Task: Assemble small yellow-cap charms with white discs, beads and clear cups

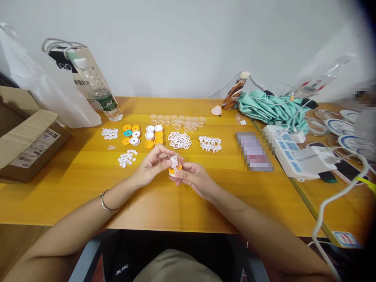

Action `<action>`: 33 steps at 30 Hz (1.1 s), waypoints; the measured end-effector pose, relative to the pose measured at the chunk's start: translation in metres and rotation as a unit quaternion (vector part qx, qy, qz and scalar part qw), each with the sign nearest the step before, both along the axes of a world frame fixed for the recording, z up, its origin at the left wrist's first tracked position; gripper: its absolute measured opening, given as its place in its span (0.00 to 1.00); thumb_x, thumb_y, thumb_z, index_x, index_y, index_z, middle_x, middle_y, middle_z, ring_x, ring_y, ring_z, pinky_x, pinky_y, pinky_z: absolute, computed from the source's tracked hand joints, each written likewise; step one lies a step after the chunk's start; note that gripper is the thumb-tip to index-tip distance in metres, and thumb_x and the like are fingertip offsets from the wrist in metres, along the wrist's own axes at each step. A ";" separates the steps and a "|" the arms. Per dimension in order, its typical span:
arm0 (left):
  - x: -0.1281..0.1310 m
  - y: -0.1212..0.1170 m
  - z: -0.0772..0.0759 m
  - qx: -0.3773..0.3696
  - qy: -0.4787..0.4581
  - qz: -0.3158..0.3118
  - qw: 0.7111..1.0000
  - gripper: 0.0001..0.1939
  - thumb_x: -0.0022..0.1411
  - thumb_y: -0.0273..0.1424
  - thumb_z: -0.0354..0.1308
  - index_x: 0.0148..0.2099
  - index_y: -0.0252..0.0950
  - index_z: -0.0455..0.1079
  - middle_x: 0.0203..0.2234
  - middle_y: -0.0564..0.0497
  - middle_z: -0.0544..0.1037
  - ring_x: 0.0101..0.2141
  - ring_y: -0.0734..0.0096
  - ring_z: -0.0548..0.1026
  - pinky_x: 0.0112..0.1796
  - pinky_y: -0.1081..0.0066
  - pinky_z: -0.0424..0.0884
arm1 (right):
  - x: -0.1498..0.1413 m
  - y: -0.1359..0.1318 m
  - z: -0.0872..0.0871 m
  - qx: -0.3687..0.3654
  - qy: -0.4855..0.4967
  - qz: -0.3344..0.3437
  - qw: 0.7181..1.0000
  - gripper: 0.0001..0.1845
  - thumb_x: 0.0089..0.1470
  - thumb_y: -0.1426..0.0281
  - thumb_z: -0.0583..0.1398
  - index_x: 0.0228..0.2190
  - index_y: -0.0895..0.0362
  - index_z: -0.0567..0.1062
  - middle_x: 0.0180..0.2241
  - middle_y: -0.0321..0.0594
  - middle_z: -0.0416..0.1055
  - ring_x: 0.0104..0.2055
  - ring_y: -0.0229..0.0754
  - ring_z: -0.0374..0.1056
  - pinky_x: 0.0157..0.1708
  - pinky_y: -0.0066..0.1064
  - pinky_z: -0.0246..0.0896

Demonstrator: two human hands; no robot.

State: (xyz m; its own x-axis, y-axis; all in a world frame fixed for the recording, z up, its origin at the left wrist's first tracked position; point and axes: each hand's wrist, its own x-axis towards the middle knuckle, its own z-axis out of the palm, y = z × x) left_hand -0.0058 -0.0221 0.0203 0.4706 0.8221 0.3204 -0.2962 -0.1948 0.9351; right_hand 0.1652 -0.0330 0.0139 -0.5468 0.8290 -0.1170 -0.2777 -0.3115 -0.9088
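Near the table's front middle, my left hand (155, 164) pinches a small white plastic part (174, 161). My right hand (194, 178) grips a round orange and white plastic piece (173, 172) just beneath it. The two pieces meet or overlap, but my fingers partly hide where. Beyond my hands lie a pile of white openwork plastic parts (179, 140) and rows of white toothed pieces (210, 143). Round orange and white caps (149, 144) stand in groups, one teal. Small white discs (127, 158) are scattered left of my left hand.
Clear plastic cups (181, 118) line the back. At left are a cardboard box (32, 133), a white plastic bag (55, 94) and a water bottle (102, 96). At right are a phone (254, 152), a power strip (289, 152), a coffee bottle (235, 92) and green fabric (270, 107).
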 end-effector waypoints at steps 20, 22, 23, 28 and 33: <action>0.001 -0.001 -0.003 -0.004 -0.023 0.055 0.998 0.12 0.56 0.30 0.62 0.43 0.37 0.68 0.39 0.48 0.72 0.37 0.73 0.72 0.36 0.75 0.68 | -0.001 -0.003 0.004 -0.004 0.010 0.003 1.000 0.10 0.41 0.66 0.67 0.27 0.59 0.77 0.25 0.33 0.71 0.25 0.30 0.64 0.28 0.25 0.61; 0.002 -0.001 -0.002 -0.037 -0.021 0.031 0.999 0.09 0.60 0.30 0.57 0.44 0.37 0.68 0.38 0.48 0.74 0.37 0.71 0.73 0.37 0.73 0.68 | -0.001 -0.003 0.003 -0.026 0.019 0.003 0.999 0.10 0.41 0.66 0.67 0.28 0.58 0.77 0.26 0.34 0.71 0.26 0.30 0.65 0.29 0.25 0.62; 0.002 -0.001 -0.002 -0.057 -0.023 0.010 0.998 0.09 0.62 0.32 0.54 0.45 0.37 0.68 0.40 0.46 0.74 0.40 0.68 0.73 0.40 0.69 0.68 | 0.000 -0.002 0.002 -0.037 0.023 0.000 0.999 0.11 0.41 0.65 0.67 0.28 0.58 0.77 0.26 0.34 0.71 0.26 0.30 0.65 0.30 0.26 0.62; 0.002 -0.001 0.000 -0.042 -0.043 0.016 0.998 0.11 0.59 0.35 0.58 0.44 0.38 0.67 0.46 0.46 0.69 0.44 0.65 0.70 0.43 0.67 0.67 | -0.001 -0.002 0.000 -0.022 0.006 -0.007 1.000 0.11 0.41 0.65 0.67 0.28 0.59 0.77 0.27 0.35 0.71 0.27 0.31 0.65 0.29 0.25 0.62; 0.002 -0.001 -0.001 -0.087 -0.049 -0.014 0.995 0.13 0.63 0.37 0.53 0.47 0.38 0.65 0.44 0.44 0.71 0.44 0.63 0.71 0.44 0.63 0.66 | 0.000 -0.001 0.001 -0.036 0.012 -0.010 0.999 0.12 0.40 0.64 0.67 0.28 0.58 0.77 0.25 0.34 0.71 0.26 0.31 0.66 0.31 0.26 0.63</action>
State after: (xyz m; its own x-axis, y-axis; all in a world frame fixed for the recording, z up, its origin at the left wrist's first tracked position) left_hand -0.0035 -0.0231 0.0195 0.4682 0.8559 0.2194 -0.3909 -0.0221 0.9202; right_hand 0.1648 -0.0344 0.0150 -0.5329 0.8304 -0.1628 -0.3069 -0.3689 -0.8773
